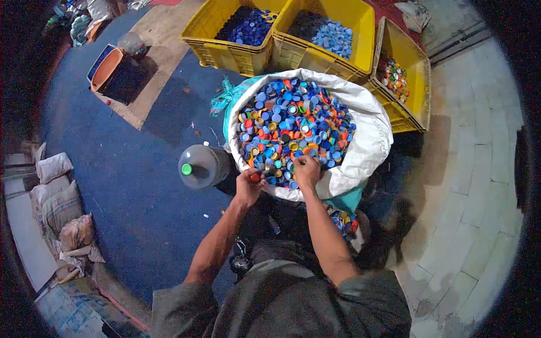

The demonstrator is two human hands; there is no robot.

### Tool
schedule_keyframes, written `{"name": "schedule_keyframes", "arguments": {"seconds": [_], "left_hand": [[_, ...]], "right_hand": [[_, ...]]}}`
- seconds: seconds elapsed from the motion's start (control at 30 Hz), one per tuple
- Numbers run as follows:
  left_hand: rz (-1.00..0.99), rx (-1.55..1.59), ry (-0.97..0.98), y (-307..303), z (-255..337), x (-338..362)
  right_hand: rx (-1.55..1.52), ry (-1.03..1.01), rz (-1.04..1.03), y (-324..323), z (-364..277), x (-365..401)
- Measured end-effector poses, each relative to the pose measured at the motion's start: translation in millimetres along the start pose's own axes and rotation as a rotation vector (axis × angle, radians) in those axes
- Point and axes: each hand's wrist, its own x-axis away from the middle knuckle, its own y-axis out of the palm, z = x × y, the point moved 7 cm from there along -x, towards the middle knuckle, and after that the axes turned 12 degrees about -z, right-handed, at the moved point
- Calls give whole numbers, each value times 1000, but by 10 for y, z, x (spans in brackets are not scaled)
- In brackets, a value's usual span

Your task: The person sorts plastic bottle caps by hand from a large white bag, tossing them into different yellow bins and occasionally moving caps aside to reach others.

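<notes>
two bare hands sit apart over the near rim: the left hand [247, 187] closes on a small round red plastic cap [255, 177]; the right hand [307, 174] curls its fingers at the heaped multicoloured round plastic bottle caps [296, 121], its grip unclear. the caps should be light, stiff, slightly slippery, hardly fragile, best pinched by their edges. they lie beneath and just beyond both hands, inside the wide-mouthed white woven sack [369, 121].

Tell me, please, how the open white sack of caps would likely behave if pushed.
The white sack would probably fold softly at its rim, which is creased and slack. It is likely heavy, being full of caps. A push might spill some, since its mouth gapes open.
</notes>
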Motion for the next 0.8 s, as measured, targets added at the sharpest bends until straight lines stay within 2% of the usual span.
{"name": "schedule_keyframes", "arguments": {"seconds": [0.07, 0.1, 0.13, 0.3, 0.4, 0.47, 0.57, 0.67, 0.7, 0.8], "left_hand": [[120, -4, -10, -53, 80, 139], [166, -38, -14, -117, 108, 184], [209, -71, -17, -170, 138, 217], [198, -122, 64, -362, 184, 225], [221, -410, 104, -352, 288, 223], [307, -681, 243, -277, 413, 189], [340, -948, 394, -271, 509, -13], [398, -1176, 423, -56, 602, -175], [397, -1254, 443, 32, 630, -226], [377, -1470, 496, 276, 683, -294]], "right_hand": [[114, 104, -35, 101, -20, -61], [208, 15, 74, -75, -322, 40], [223, 37, 53, -28, -314, 22], [272, 173, -10, 98, -280, -20], [217, 222, -82, 116, -221, -61], [165, 245, -145, 129, -164, -91], [158, 112, -48, 67, -122, -84], [-561, 134, -143, 89, 32, 7], [-624, 152, -178, -41, -89, 108], [-1382, 258, -316, -50, -191, 332]]}}
